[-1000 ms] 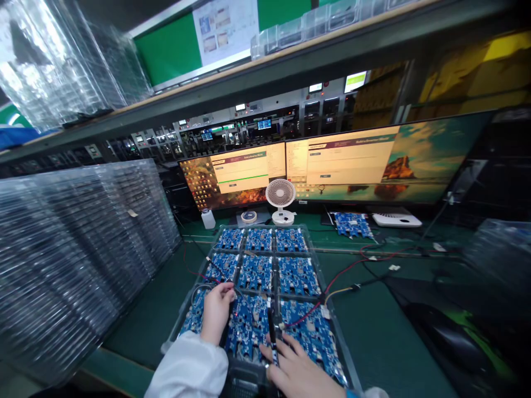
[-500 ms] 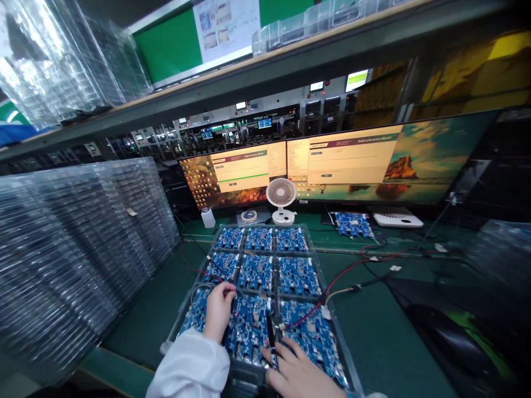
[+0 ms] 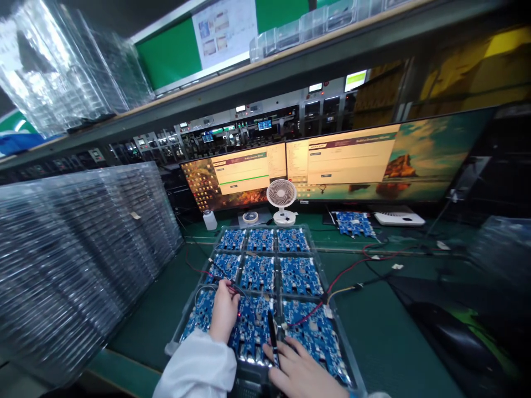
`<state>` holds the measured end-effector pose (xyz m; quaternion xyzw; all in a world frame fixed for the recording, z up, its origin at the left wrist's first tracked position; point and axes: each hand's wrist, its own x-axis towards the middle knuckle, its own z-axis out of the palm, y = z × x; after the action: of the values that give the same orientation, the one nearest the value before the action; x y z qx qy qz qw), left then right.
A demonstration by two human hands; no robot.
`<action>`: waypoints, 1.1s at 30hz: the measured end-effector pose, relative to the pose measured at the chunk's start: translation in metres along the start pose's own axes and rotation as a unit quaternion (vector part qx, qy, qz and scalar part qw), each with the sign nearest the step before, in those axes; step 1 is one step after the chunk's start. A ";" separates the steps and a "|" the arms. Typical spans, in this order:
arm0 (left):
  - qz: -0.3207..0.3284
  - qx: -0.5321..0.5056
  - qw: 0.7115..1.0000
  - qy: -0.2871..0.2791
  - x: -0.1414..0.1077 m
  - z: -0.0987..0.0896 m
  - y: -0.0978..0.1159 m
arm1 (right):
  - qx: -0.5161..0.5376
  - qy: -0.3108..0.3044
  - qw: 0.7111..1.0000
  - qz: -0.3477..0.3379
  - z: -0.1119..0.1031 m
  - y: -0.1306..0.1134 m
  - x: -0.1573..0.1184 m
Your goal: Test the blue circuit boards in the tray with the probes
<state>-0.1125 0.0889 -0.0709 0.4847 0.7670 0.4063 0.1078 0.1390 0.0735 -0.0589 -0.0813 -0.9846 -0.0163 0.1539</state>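
Pinches with left hand point(image 3: 225, 312), cannot tell what; grips black pen point(image 3: 272, 334) in right hand point(image 3: 301, 369), over knobbly blue circuit boards point(image 3: 299, 275) in clear compartmented plastic tray point(image 3: 347, 341), on green bench point(image 3: 373, 337) before glowing monitors point(image 3: 352, 160) in dim room.

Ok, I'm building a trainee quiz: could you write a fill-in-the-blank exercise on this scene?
1. The boards in the tray are ____ in colour.
2. The slim tool in the right hand is mostly ____.
3. The round-headed ____ stands before the monitors.
4. The mouse lies to the tray's ____.

Missing words: blue; black; fan; right.
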 end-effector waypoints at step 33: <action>0.137 0.078 0.954 -0.256 -0.064 0.087 0.166 | 0.290 0.248 0.814 0.438 -0.034 0.091 -0.119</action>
<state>0.0779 0.1143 -0.0210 0.6796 0.6692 0.2186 0.2062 0.2757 0.1427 -0.0621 -0.4491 -0.7321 0.3197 0.4002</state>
